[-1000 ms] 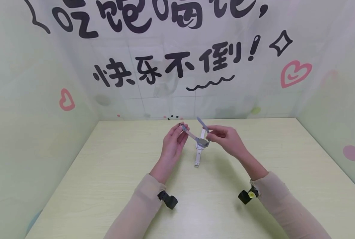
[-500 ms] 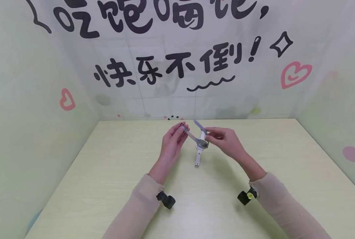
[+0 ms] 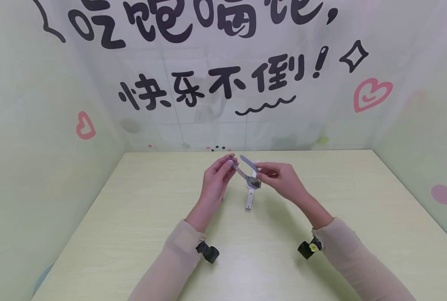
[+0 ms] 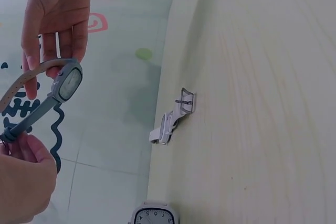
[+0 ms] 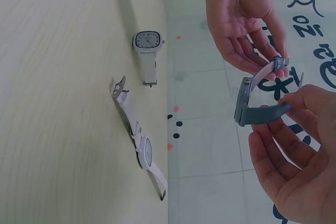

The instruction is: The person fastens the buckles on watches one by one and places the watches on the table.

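A blue-grey wristwatch [image 3: 252, 182] is held above the table between both hands, its strap unfastened and bent into a curve. My left hand [image 3: 215, 179] pinches the strap's buckle end. My right hand [image 3: 280, 177] pinches the other strap half, whose free tip [image 3: 244, 159] points toward the left hand. In the right wrist view the blue-grey strap [image 5: 262, 115] lies between right thumb and fingers. Below the held watch a white wristwatch [image 3: 250, 198] lies on the table, partly covered by it in the head view.
A second white watch [image 5: 148, 41] with a square face lies on the table [image 3: 151, 209], mostly hidden behind my left hand in the head view. A printed cloth wall [image 3: 163, 133] rises along the table's back edge, with more cloth at both sides.
My right hand has moved slightly left and down, bringing the strap's free tip closer to the buckle end. The left hand has barely shifted. The white watch below stays put.
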`<state>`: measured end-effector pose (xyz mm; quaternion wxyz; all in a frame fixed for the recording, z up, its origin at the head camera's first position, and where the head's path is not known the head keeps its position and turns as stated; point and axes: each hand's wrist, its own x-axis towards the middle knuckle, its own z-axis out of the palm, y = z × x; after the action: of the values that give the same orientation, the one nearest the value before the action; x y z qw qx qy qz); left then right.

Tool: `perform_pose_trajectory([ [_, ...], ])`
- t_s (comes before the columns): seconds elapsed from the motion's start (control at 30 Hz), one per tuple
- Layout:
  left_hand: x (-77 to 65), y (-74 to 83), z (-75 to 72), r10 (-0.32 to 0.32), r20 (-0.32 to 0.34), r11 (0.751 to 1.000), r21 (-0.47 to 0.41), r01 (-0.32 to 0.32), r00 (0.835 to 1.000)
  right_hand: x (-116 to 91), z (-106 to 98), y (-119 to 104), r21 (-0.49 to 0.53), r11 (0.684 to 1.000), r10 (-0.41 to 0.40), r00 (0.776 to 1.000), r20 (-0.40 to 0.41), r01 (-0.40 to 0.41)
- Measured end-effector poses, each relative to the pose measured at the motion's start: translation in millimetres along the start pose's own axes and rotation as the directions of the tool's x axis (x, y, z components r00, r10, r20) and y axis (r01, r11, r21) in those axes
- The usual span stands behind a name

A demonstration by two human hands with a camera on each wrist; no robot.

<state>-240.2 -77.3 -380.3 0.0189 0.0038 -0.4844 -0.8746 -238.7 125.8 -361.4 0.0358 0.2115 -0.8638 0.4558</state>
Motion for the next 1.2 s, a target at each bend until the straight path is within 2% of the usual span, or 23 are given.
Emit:
perform_pose_trajectory([
  [0.4, -0.6, 0.2, 2.7, 0.013, 0.007, 0.999, 0.05, -0.013, 1.0, -1.1, -0.1, 0.1, -0.018, 0.999, -0.029, 1.0, 0.011, 0.029],
  [0.67, -1.1, -1.7, 0.8, 0.033, 0.058, 0.994, 0.106, -0.039, 0.998, -1.6, 0.2, 0.0, -0.025, 0.999, -0.036, 0.999, 0.03, 0.036],
  [0.93, -1.0, -2.2, 1.0, 0.019, 0.061, 0.99, 0.142, -0.028, 0.998, -2.2, 0.2, 0.4, -0.027, 0.999, -0.039, 0.998, 0.04, 0.04],
  [1.2, -0.6, -3.4, -0.2, 0.02, 0.087, 0.973, 0.229, -0.04, 0.996, -2.1, 0.8, 0.7, -0.041, 0.999, -0.025, 0.998, 0.056, 0.027],
])
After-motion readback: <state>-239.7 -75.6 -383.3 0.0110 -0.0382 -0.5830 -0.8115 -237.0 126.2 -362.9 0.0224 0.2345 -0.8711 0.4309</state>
